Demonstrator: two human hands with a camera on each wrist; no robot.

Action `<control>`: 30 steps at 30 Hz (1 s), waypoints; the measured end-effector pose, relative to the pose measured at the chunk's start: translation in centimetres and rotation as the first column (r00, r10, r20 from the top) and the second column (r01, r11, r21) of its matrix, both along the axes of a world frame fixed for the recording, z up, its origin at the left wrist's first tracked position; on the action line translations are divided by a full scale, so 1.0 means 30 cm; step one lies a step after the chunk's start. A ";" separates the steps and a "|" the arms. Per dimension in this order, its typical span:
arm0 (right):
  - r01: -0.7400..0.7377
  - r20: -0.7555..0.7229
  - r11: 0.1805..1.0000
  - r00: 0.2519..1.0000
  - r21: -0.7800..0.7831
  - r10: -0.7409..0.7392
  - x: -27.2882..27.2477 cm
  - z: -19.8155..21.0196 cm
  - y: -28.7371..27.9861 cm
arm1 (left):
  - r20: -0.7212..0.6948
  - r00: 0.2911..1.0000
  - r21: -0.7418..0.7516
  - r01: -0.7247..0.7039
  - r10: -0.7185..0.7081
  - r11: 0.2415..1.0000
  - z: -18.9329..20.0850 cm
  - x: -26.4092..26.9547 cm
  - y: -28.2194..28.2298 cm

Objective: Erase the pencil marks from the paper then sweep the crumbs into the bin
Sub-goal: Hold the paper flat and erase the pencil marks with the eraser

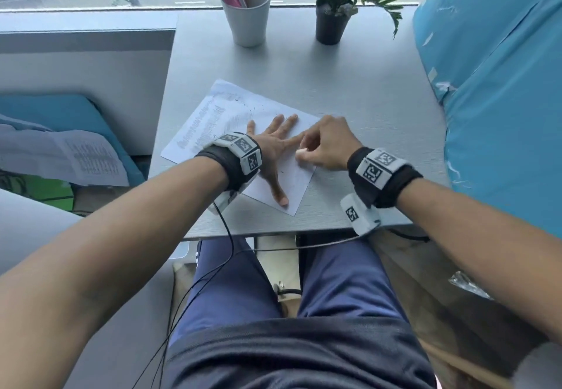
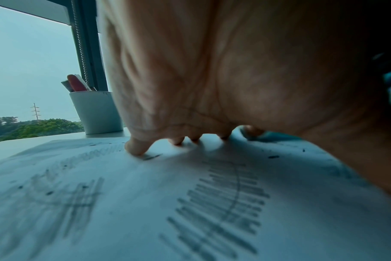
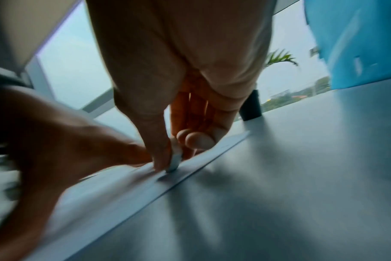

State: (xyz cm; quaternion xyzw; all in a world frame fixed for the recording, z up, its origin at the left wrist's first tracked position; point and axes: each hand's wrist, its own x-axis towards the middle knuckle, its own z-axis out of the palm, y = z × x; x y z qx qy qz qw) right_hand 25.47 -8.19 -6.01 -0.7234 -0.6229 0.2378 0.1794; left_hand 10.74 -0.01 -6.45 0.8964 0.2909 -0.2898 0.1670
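A white sheet of paper with grey pencil shading lies at an angle on the grey table. My left hand lies flat on it with fingers spread, pressing it down. In the left wrist view the pencil marks and dark crumbs show on the paper. My right hand pinches a small white eraser near the paper's right edge. The right wrist view shows the eraser pressed onto the paper between thumb and fingers. No bin is in view.
A white cup of pens and a potted plant stand at the table's far edge by the window. A large blue plastic-wrapped object borders the table's right side. Printed papers lie on a blue seat at left.
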 end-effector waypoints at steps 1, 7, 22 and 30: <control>-0.062 0.001 0.998 0.998 -0.031 0.062 -0.039 -0.003 -0.040 | -0.003 1.000 0.000 0.001 -0.001 1.000 -0.006 0.003 0.001; -0.023 0.020 1.000 1.000 -0.019 0.023 0.042 0.020 0.027 | 0.009 1.000 -0.008 -0.003 0.003 1.000 -0.001 0.001 0.005; -0.040 0.050 0.998 0.998 -0.039 0.042 0.027 0.025 0.015 | 0.001 1.000 0.013 -0.012 0.012 1.000 -0.003 0.005 -0.003; 0.002 0.010 0.999 1.000 -0.042 -0.002 0.084 0.041 0.056 | 0.018 0.999 -0.021 -0.029 0.029 0.999 -0.002 0.004 0.002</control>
